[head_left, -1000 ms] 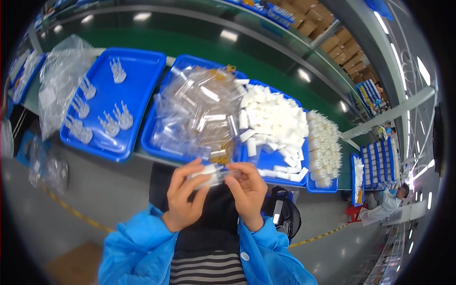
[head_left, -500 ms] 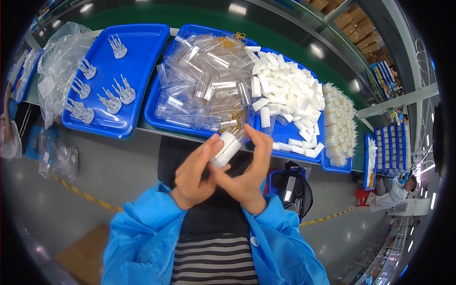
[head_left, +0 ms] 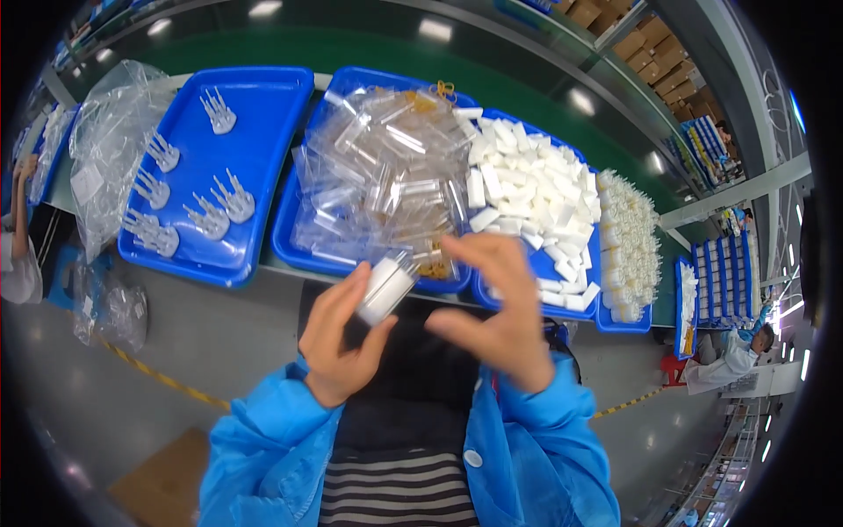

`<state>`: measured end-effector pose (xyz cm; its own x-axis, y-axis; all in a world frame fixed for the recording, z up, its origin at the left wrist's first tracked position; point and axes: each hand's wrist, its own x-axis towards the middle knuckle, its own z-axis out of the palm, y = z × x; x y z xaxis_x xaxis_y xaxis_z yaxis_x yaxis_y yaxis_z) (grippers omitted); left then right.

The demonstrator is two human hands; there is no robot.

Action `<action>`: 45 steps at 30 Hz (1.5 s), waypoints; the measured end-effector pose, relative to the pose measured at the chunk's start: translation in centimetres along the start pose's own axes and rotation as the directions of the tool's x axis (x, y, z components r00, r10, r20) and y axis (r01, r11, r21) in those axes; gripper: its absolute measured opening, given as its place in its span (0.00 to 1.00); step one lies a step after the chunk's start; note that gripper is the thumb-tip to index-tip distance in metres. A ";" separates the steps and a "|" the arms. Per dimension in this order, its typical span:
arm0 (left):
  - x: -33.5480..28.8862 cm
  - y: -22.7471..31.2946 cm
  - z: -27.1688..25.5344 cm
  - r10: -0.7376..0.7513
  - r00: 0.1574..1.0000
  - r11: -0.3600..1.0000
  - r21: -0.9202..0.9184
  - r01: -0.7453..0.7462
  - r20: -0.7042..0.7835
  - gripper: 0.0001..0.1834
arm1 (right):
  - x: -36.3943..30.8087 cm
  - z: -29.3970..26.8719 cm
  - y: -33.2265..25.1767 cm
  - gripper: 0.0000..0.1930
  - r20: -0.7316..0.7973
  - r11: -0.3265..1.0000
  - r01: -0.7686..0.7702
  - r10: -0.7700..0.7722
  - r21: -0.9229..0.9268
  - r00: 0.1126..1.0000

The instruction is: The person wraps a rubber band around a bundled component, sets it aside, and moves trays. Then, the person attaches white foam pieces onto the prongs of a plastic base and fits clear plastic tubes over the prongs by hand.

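Observation:
My left hand (head_left: 338,338) grips a white block with clear prongs (head_left: 386,288) between thumb and fingers, its pronged end tilted up and to the right. What sits inside the block is hidden. To the right of it, my right hand (head_left: 505,307) is open and empty, thumb and fingers apart, slightly blurred. Just beyond my hands lies a blue tray (head_left: 285,233) heaped with clear plastic sleeves (head_left: 386,167) and some yellow rubber bands (head_left: 445,90). To its right, another blue tray (head_left: 549,262) carries a pile of white blocks (head_left: 527,180).
At the left, a blue tray (head_left: 255,105) bears several white pronged pieces (head_left: 211,218). A clear plastic bag (head_left: 114,132) is beside it. Far right stand many pronged white pieces (head_left: 625,246) in rows. Other people work at both sides, one person (head_left: 729,358) at the right.
My right hand has let go of the white block and moved right, its fingers spreading. My left hand has shifted slightly left, still holding the block.

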<state>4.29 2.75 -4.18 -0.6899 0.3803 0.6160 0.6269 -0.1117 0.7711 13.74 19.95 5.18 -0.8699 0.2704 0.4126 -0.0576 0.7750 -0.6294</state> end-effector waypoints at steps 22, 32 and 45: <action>2.1 -2.0 -3.4 0.008 1.000 0.999 -0.037 -0.007 0.018 0.25 | 23.7 0.0 18.7 0.04 0.066 0.932 -0.223 0.252 -0.286 0.966; 1.7 -0.8 -2.5 -0.274 0.961 0.824 -0.506 0.255 0.038 0.24 | 18.4 -3.9 14.6 0.06 0.343 0.398 -0.461 0.334 0.793 0.878; 1.1 2.5 -0.9 -0.487 0.836 0.494 -0.709 0.504 0.254 0.22 | 9.5 -4.7 10.5 0.11 0.472 0.030 -0.519 0.376 0.854 0.798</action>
<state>4.75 2.05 -1.46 -0.7897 0.6056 0.0982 -0.2943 -0.5144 0.8055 7.19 33.32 5.55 -0.9465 0.2378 -0.2182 0.0314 -0.6052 -0.7955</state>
